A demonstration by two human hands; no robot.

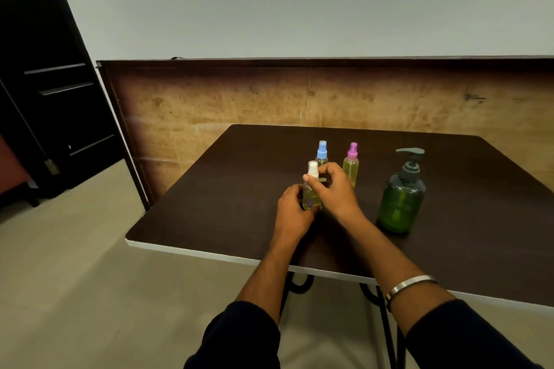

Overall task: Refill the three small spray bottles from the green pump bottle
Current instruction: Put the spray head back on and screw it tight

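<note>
left hand (292,208) grips the white-capped bottle (311,193) low on the desk (227,189); right hand (332,189) pinches its neck. green pump bottle (400,201) stands right.

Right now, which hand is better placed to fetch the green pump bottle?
Right. The right hand is nearer the translucent green pump bottle, which stands to its right on the dark table. The left hand grips the white-capped spray bottle's base, steadying it.

Lower half of the blue-capped bottle (322,156) behind the right hand (332,192), perhaps touching its fingers (325,169).
</note>
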